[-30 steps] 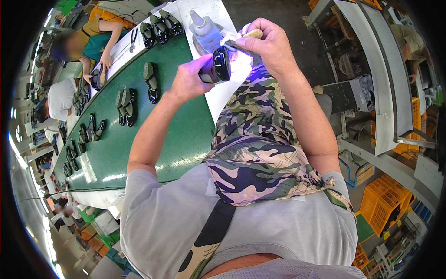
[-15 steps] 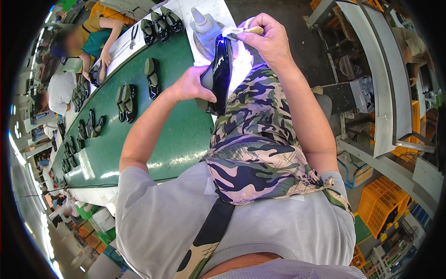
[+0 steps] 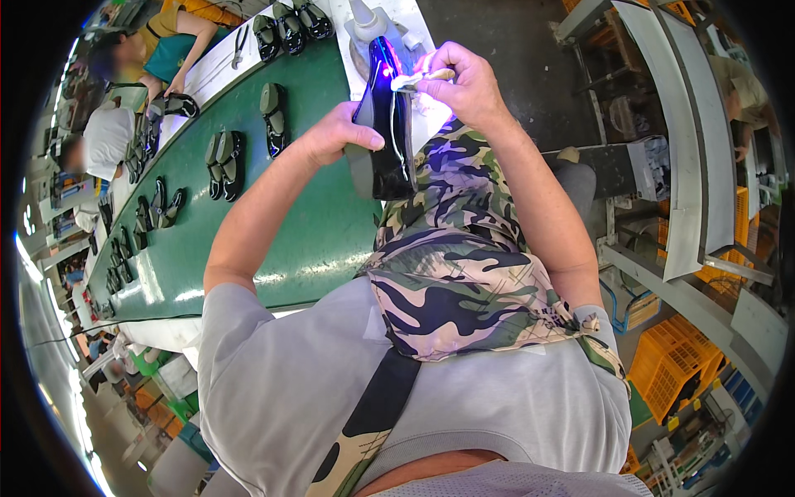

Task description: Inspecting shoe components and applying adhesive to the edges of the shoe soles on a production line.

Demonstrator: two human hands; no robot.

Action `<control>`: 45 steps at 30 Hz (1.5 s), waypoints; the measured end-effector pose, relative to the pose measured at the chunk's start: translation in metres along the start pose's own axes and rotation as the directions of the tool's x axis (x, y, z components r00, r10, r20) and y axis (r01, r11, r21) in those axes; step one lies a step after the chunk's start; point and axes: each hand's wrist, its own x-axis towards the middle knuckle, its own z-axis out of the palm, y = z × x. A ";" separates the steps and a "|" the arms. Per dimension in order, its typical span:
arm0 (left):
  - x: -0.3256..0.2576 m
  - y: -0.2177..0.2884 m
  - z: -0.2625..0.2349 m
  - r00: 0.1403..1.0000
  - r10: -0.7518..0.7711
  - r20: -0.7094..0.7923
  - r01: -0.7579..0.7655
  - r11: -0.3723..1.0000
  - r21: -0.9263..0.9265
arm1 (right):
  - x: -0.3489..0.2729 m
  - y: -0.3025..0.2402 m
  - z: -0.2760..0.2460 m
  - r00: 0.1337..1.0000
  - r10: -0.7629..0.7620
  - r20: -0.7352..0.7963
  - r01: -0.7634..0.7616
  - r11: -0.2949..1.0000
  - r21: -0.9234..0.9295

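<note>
A glossy black shoe [image 3: 391, 170] is held up over the table edge, its toe pointing away from me. My left hand [image 3: 339, 135] grips it from the left, thumb across the upper and fingers hidden by the sole. Pinched in my right hand [image 3: 465, 87] is a white cloth [image 3: 405, 83] with a tan tip showing beside it. The cloth touches or nearly touches the shoe's right side near the toe. Bluish-violet light shines on the toe and the cloth. Just past the toe stands a pale nozzle bottle [image 3: 368, 23] on a white surface.
Several black shoes [image 3: 225, 166] lie on the green table [image 3: 319, 248] to my left. Pliers [image 3: 240, 45] rest on its white border. Across it, a co-worker's hand [image 3: 175, 85] touches another shoe. Metal racks [image 3: 675, 149] and an orange crate [image 3: 675, 364] stand at right.
The shoe has tilted and shifted slightly, its toe now farther left and away. My right hand has moved nearer, bringing the cloth from the toe tip to the side. The co-worker's shoe has turned.
</note>
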 end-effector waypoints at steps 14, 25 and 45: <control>0.000 -0.014 -0.011 0.998 0.036 -0.048 -0.050 0.948 -0.313 | -0.022 0.001 0.009 0.971 0.193 0.140 -0.219 0.954 0.206; 0.015 -0.030 -0.005 0.990 0.040 -0.137 -0.102 0.870 -0.482 | -0.036 -0.032 -0.016 0.971 0.180 0.159 -0.174 0.983 -0.049; 0.050 -0.051 0.022 0.944 0.262 -0.201 -0.321 0.582 -0.747 | -0.057 0.004 -0.035 0.912 0.326 -0.247 -0.163 0.843 0.513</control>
